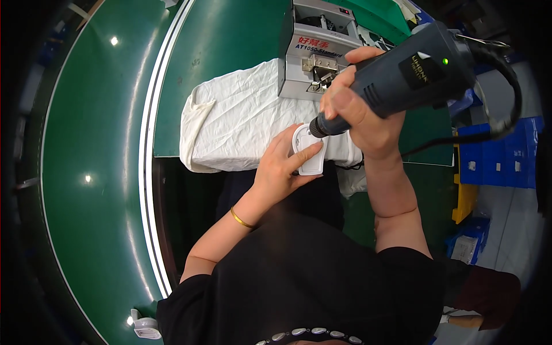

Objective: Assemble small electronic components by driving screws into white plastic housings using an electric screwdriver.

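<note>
My right hand (362,112) is wrapped round a dark grey electric screwdriver (397,77), which slants down to the left. A green light glows near its cord end. The tip of the screwdriver meets the upper part of a small white plastic housing (311,164); the bit itself is hardly visible. My left hand (280,164) grips that housing, thumb across its face and fingers behind its left side. Under the housing and the hands, a white cloth (241,115) covers a padded block at the bench edge.
A grey metal screw feeder (319,49) stands beyond the cloth on the green bench top (218,34). The screwdriver's black cord (454,140) loops down at the right. Blue bins (497,152) stand far right. Another white part (146,328) lies at the lower left.
</note>
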